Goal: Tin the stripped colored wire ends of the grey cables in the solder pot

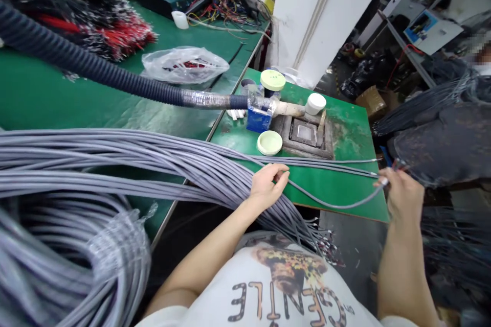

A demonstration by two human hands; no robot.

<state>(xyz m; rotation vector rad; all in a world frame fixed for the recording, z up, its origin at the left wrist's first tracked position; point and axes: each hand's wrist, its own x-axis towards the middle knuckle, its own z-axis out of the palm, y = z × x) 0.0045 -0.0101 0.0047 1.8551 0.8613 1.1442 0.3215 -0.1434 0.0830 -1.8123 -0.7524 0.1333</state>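
The person's left hand (267, 186) is almost closed: the fingers curl inward, the thumb presses against them, and the hand has hold of one thin grey cable (333, 207) above a green-topped work board (349, 133). The right hand (402, 195) is also closed, and it pinches the end of the same cable, which finishes in a small pale tip just beside the fingers. A small blue part (386, 156) sits just above this hand, but it is too small to say what it is. Between the hands the cable hangs in a shallow curve over the near part of the board. A large bundle of long grey cables (115, 156) lies across the edge of the bench and passes under the left wrist, and its loose ends (322, 240) hang near the person's white printed T-shirt (276, 286). Lower on the left is a thick coil of grey cable (76, 265) wrapped in clear plastic film. On the board stand a square metal pot (303, 133) set in a crusted grey block, a white-capped jar (315, 103), a round pale green lid (269, 143) and a small blue box (259, 118). A thick black corrugated hose (88, 64) with silver tape reaches over the blue box toward the block. On the long green bench behind lie a bundle of red and black wires (95, 25) and a clear plastic bag (184, 65).
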